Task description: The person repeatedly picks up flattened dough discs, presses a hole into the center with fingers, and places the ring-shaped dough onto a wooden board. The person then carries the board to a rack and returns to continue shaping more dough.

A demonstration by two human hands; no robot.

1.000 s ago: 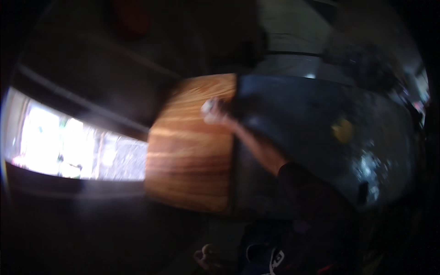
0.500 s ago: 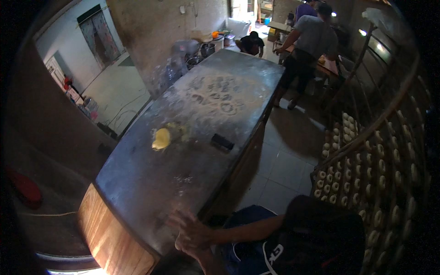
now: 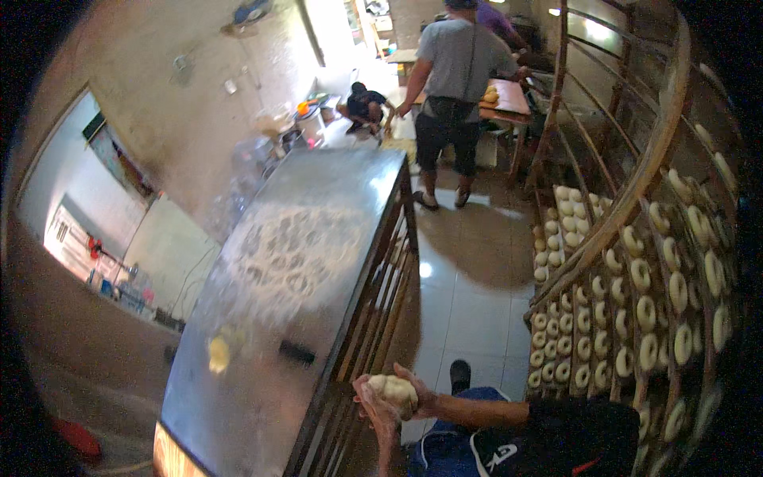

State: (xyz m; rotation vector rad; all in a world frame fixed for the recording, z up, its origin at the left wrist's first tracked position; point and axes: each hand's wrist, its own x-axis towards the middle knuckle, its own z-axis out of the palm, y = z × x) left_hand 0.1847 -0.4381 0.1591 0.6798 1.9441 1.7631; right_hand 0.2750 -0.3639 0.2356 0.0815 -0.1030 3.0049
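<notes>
A pale, rounded lump of dough (image 3: 392, 388) sits between my two hands, just off the right edge of the worktable (image 3: 262, 397). My left hand (image 3: 377, 409) cups it from the left and below. On the far and right side, my right hand (image 3: 424, 395) is curved round it, fingers partly hidden behind the dough. Nearest to them on the tabletop lies a small dark rectangular thing (image 3: 297, 352), too blurred to name. A yellow soft-looking lump (image 3: 218, 354) rests farther left, with a yellowish smear by it.
Flour (image 3: 290, 250) is spread over the table's far half. At the right stands a rack (image 3: 675, 103) with trays of ring-shaped dough (image 3: 645, 312) and round dough balls (image 3: 568, 208). One person (image 3: 457, 71) stands at a back table; another crouches (image 3: 366, 107) beyond the worktable.
My hands have moved right, off the table's near corner, and now show a dough lump between them. The view has turned right. The standing person appears nearer and more upright.
</notes>
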